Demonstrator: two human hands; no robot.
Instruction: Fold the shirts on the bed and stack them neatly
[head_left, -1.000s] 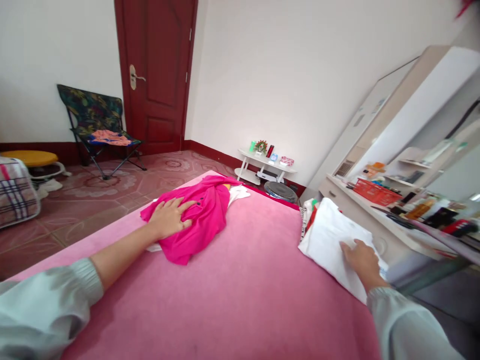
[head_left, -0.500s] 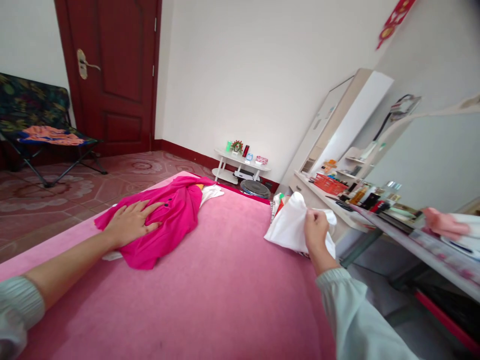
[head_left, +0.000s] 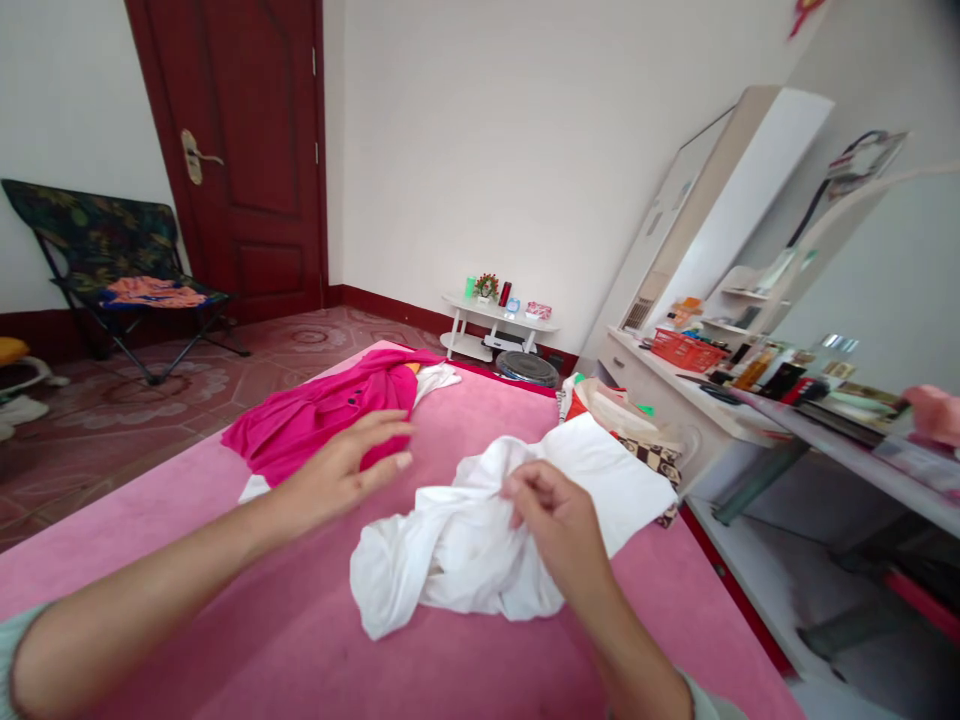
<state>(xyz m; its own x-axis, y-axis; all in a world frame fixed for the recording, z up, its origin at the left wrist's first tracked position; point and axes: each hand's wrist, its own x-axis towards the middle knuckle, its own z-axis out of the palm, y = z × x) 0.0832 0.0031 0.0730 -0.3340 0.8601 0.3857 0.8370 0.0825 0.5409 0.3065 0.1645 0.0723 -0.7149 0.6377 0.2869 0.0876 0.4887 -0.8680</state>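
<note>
A crumpled white garment (head_left: 480, 560) lies across the middle of the pink bed (head_left: 315, 640), its flat part reaching toward the right edge. My right hand (head_left: 559, 520) pinches a fold of it between thumb and fingers. Above the bed, between the white cloth and a bright pink shirt (head_left: 307, 415), hovers my left hand (head_left: 345, 465), fingers apart and holding nothing. The pink shirt is spread at the left, with dark buttons showing and a bit of white cloth (head_left: 439, 378) under its far end. Behind the white garment sits a pile of folded clothes (head_left: 652, 450), partly covered.
A dressing table (head_left: 622, 365) with a red basket (head_left: 686, 348) and several bottles stands on the right. Past the bed are a small white table (head_left: 499, 325) and a round dark object (head_left: 527, 368). A folding chair (head_left: 112, 240) with orange cloth stands left, near the door (head_left: 255, 160).
My right hand has brought the white garment from the right edge onto the middle of the bed. My left hand has lifted off the pink shirt and moved right. The view has shifted slightly.
</note>
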